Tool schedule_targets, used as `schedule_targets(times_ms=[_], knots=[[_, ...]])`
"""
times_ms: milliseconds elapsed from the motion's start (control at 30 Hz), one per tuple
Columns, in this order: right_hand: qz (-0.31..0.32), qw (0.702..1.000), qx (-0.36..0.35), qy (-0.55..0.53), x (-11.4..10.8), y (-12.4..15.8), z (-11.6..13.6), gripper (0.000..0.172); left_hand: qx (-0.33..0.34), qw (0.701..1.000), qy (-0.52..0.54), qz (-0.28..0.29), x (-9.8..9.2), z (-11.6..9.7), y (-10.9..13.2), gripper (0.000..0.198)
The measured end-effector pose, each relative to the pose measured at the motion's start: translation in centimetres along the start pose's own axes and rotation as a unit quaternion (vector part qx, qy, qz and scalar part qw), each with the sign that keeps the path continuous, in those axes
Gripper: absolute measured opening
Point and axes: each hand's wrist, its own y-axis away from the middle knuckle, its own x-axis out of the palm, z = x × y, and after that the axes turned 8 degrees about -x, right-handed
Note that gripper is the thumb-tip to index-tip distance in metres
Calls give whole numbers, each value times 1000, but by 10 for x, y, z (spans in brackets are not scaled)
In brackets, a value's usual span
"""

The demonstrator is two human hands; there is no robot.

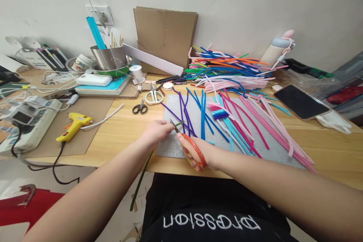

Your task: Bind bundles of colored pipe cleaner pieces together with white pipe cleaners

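A wooden table (119, 147) runs the full width in front of me, its front edge crossed by both my forearms. On it lies a gray cutting mat (170, 152), and my hands meet above its near left part. Beyond, a heap of multicolored pipe cleaners (229, 73) is piled near the wall; closer, pink pipe cleaners (263, 121) fan out on my right, with purple pipe cleaners (184, 113) just past my fingers. A yellow glue gun (74, 125) rests well apart on my left, leaving bare wood between it and my left hand (159, 131). That is the widest open room on the tabletop near me; the right side is crowded.

My right hand (195, 153) is closed around the handles of orange-handled scissors (195, 146), blades angled forward and left. My left thumb and fingers are pressed together, pinching a green pipe cleaner (140, 183) right beside the blade tips. Its long part slants down and toward me, past the table edge into open space, while a short end points right, appearing to pass across the blades. My left hand is the nearer to it. Whether the blades are parted there, I cannot tell.
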Motion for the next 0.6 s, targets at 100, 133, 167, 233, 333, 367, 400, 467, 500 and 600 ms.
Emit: schedule_targets(times_ms=[100,133,167,233,333,367,400,467,500,600], knots=[[-3,999,17,-29,1,2,11,53,3,1000,-13,20,-5,0,-2,17],[4,999,20,-42,-1,5,14,51,5,999,-18,29,-9,-2,-1,17],[17,998,21,-59,-4,8,18,50,9,999,-24,38,-15,-4,1,16],[65,992,24,-107,-15,17,22,47,20,998,-32,50,-29,-11,7,15],[161,958,65,-227,-33,29,18,50,60,994,-52,78,-52,-27,22,13],[184,943,84,-262,-38,33,14,53,65,993,-52,81,-59,-33,27,12],[195,934,89,-285,-41,37,11,55,57,993,-45,89,-65,-39,31,12],[185,935,54,-298,-45,46,4,55,61,993,20,98,-71,-51,36,9],[174,940,20,-293,-46,52,3,53,76,991,63,85,-73,-57,38,7],[115,953,-93,-266,-57,73,6,49,115,966,231,19,-67,-72,37,6]])
